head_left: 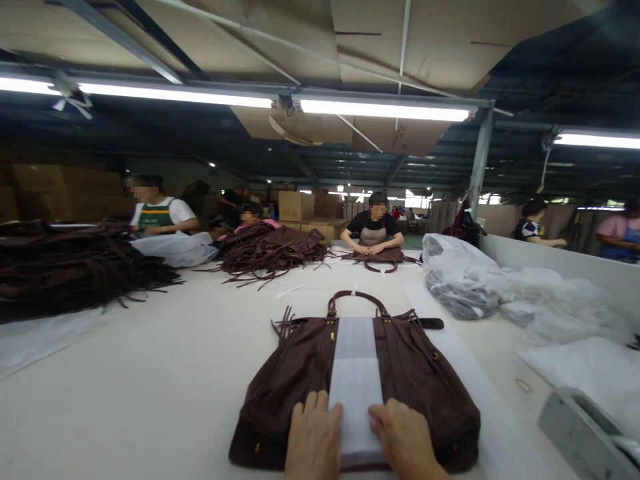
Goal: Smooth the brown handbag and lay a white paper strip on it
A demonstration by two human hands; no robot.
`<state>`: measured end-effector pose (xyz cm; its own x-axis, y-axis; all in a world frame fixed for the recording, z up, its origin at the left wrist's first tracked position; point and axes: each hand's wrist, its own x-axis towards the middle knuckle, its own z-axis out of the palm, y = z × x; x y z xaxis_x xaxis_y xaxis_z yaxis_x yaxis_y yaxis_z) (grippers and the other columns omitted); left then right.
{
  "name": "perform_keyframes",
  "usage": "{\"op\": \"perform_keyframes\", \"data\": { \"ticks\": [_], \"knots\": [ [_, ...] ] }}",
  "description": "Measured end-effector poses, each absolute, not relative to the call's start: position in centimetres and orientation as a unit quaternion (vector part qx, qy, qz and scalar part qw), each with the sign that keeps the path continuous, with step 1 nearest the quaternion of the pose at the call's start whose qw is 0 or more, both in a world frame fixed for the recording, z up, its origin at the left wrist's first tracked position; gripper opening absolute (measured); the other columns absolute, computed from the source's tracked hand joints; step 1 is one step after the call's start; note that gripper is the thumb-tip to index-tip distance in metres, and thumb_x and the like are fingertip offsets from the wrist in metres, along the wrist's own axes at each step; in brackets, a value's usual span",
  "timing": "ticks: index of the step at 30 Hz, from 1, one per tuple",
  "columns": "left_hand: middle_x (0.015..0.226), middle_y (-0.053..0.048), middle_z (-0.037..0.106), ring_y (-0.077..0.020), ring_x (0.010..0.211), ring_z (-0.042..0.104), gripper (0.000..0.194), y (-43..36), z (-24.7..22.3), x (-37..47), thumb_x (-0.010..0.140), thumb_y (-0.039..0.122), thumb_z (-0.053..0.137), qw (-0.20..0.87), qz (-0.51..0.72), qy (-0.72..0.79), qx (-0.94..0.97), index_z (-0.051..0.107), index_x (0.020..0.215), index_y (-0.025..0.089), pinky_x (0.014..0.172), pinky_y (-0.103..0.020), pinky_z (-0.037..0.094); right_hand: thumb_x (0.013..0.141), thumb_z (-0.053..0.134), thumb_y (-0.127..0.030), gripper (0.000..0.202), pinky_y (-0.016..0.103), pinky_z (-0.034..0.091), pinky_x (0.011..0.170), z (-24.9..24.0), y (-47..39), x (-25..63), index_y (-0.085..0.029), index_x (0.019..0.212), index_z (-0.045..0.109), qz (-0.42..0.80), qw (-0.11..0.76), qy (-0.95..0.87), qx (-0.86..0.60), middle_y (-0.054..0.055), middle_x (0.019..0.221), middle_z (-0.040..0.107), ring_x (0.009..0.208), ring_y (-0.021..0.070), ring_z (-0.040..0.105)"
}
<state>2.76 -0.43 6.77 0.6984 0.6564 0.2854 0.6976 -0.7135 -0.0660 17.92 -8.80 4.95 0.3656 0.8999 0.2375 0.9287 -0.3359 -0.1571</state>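
Observation:
A dark brown handbag [410, 380] lies flat on the white table, its looped handle [357, 293] pointing away from me and fringe tassels [286, 327] at its top corners. Down its middle runs a strip of thin white wrapping sheet [355, 387], with an overlapping edge partway along. My left hand [315, 433] rests on the bag, fingers bent and thumb at the strip's left edge. On the opposite edge, my right hand [404, 437] grips the strip between thumb and curled fingers. The strip's near end is partly hidden between my hands.
Piles of brown bags [65, 267] and a second heap [273, 250] lie at the left and back. A co-worker [375, 230] handles another bag across the table. Plastic-wrapped bundles [460, 280] and a grey tape dispenser-like device [585, 433] are on the right.

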Motion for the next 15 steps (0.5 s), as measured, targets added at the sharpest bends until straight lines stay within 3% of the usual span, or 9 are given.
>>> {"op": "perform_keyframes", "data": {
  "ticks": [3, 4, 6, 9, 12, 14, 15],
  "knots": [
    [0.147, -0.014, 0.039, -0.0315, 0.138, 0.032, 0.047, 1.3, 4.9, 3.4, 0.074, -0.001, 0.039, 0.090, -0.176, -0.237, -0.951, 0.066, 0.108, 0.017, 0.110, -0.054, 0.034, 0.087, 0.058, -0.017, 0.017, 0.036, 0.053, 0.069, 6.9, -8.5, 18.0, -0.025, 0.087, 0.073, 0.002, 0.152, -0.547, -0.823, 0.009, 0.085, 0.071, 0.080, 0.0278, 0.069],
    [0.147, -0.011, 0.039, -0.0260, 0.139, 0.033, 0.051, 2.1, 4.0, 3.6, 0.077, -0.001, 0.036, 0.067, -0.194, -0.174, -0.963, 0.064, 0.114, 0.019, 0.112, -0.048, 0.034, 0.086, 0.058, -0.016, 0.018, 0.038, 0.054, 0.071, 7.4, -8.3, 18.0, -0.024, 0.088, 0.074, 0.020, 0.160, -0.544, -0.823, 0.010, 0.086, 0.072, 0.082, 0.0292, 0.069],
    [0.138, -0.006, 0.052, -0.0159, 0.128, 0.048, 0.056, 4.0, 2.4, 4.3, 0.080, 0.002, 0.032, -0.010, -0.206, -0.082, -0.975, 0.057, 0.126, 0.023, 0.107, -0.033, 0.043, 0.085, 0.060, -0.018, 0.017, 0.041, 0.054, 0.077, 8.1, -7.7, 18.4, -0.024, 0.092, 0.075, 0.046, 0.178, -0.542, -0.820, 0.010, 0.089, 0.073, 0.088, 0.0303, 0.069],
    [0.129, 0.000, 0.060, -0.0144, 0.120, 0.055, 0.066, 6.5, 2.1, 5.8, 0.067, 0.002, 0.034, -0.141, -0.196, -0.129, -0.962, 0.060, 0.123, 0.024, 0.107, -0.031, 0.042, 0.084, 0.065, -0.026, 0.023, 0.034, 0.052, 0.086, 8.7, -7.5, 20.0, -0.029, 0.106, 0.071, 0.076, 0.218, -0.556, -0.798, 0.004, 0.097, 0.073, 0.096, 0.0242, 0.067],
    [0.123, 0.002, 0.064, -0.0196, 0.118, 0.057, 0.052, 7.5, 4.2, 7.1, 0.065, 0.011, 0.040, -0.241, -0.147, -0.193, -0.940, 0.069, 0.106, 0.024, 0.110, -0.037, 0.040, 0.085, 0.061, -0.028, 0.029, 0.019, 0.053, 0.065, 10.1, -10.0, 23.1, -0.030, 0.113, 0.067, 0.169, 0.298, -0.565, -0.750, -0.003, 0.085, 0.073, 0.074, 0.0136, 0.068],
    [0.116, 0.001, 0.068, -0.0229, 0.114, 0.059, 0.036, 7.8, 5.5, 7.7, 0.076, 0.025, 0.041, -0.280, -0.136, -0.206, -0.928, 0.071, 0.095, 0.024, 0.107, -0.038, 0.043, 0.085, 0.057, -0.027, 0.028, 0.017, 0.049, 0.054, 11.6, -13.9, 26.3, -0.025, 0.111, 0.068, 0.212, 0.395, -0.531, -0.719, -0.002, 0.079, 0.071, 0.066, 0.0127, 0.065],
    [0.113, 0.000, 0.069, -0.0236, 0.111, 0.061, 0.035, 7.9, 5.8, 8.0, 0.080, 0.033, 0.040, -0.294, -0.138, -0.203, -0.924, 0.071, 0.092, 0.024, 0.104, -0.036, 0.045, 0.084, 0.058, -0.029, 0.027, 0.018, 0.049, 0.056, 12.6, -16.5, 28.1, -0.023, 0.108, 0.069, 0.194, 0.440, -0.503, -0.718, 0.000, 0.082, 0.070, 0.071, 0.0142, 0.065]
  ]
}}
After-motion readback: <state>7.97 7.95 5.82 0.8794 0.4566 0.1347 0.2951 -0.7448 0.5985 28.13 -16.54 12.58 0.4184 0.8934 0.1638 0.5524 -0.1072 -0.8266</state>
